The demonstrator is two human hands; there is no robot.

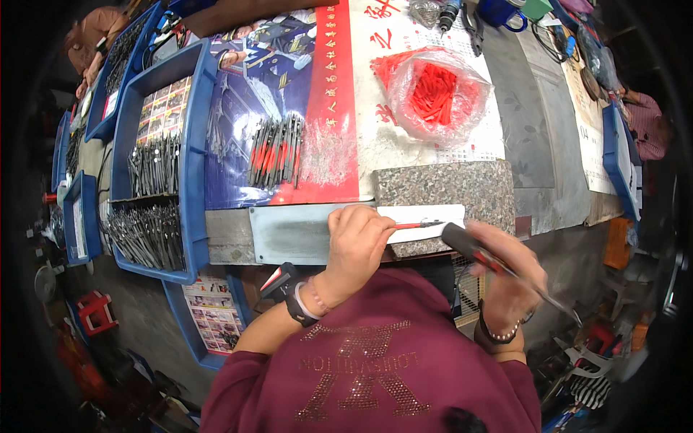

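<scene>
The small tool with the red handle (417, 225) lies across the white sheet (426, 214) on the near edge of the granite block (447, 189), and the left hand (357, 242) is closed on its red end, fingers curled tight around it. The metal tip is just beyond the fingers, on the side of the block that is nearer to the right hand (509, 270). That hand is wrapped around a hammer (476, 252); its dark head hovers just beside the tip, at the front edge of the block, and the long handle runs away from the block, past the wrist.

In my judgement the main risk is the closeness of the left fingers to the place where the hammer comes down. If the blow lands a little toward them, it can hit the fingertips instead of the metal. Also the tool rests very near the front edge of the block, so a hard or oblique strike may push it off and let it fall. The white sheet could slide under it as well.

Behind the block, a pile of similar red-handled tools (276, 151) and a plastic bag of red sleeves (433, 94) lie on the tabletop (527, 130). Far to the left of the block stand blue trays (193, 166) full of metal parts.
</scene>
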